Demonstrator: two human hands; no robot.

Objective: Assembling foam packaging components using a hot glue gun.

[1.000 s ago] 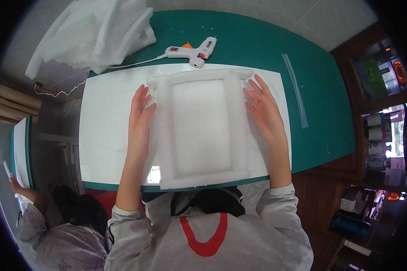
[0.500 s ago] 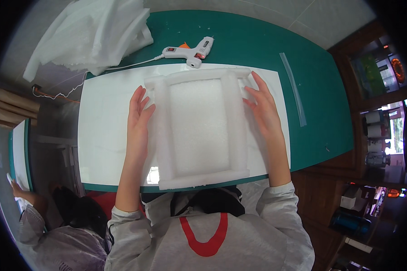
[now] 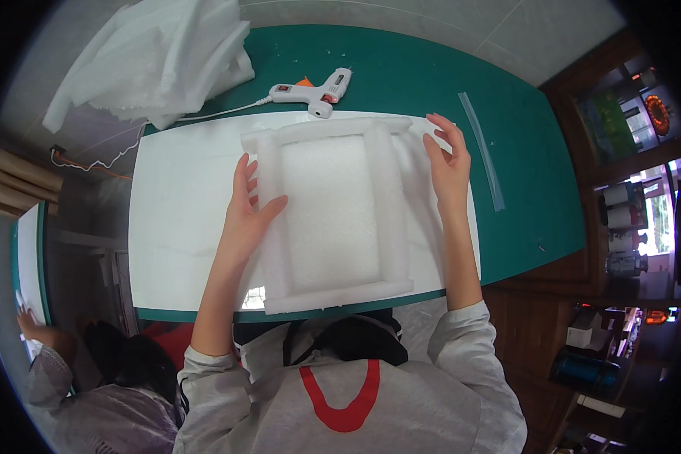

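Note:
A shallow white foam tray (image 3: 329,219), a flat foam sheet edged with raised foam strips, lies on a white board (image 3: 181,219) in front of me. My left hand (image 3: 251,200) is at its left side, fingers spread along the outer edge and thumb over the left strip (image 3: 275,250). Whether the thumb presses on the foam I cannot tell. Off the tray's upper right corner, my right hand (image 3: 450,163) hovers over the board's right part, fingers apart and slightly bent, holding nothing.
Beyond the board, a white glue gun (image 3: 310,93) lies on the green table (image 3: 408,68), its cord running left. Foam sheets (image 3: 159,64) are heaped at the far left. On the right lies a clear strip (image 3: 482,151). Another person's hand (image 3: 32,324) is at the left, by another table.
My right hand has moved right, away from the tray's edge. My left hand has shifted slightly right, bringing its thumb over the left strip. The tray lies nearly where it was.

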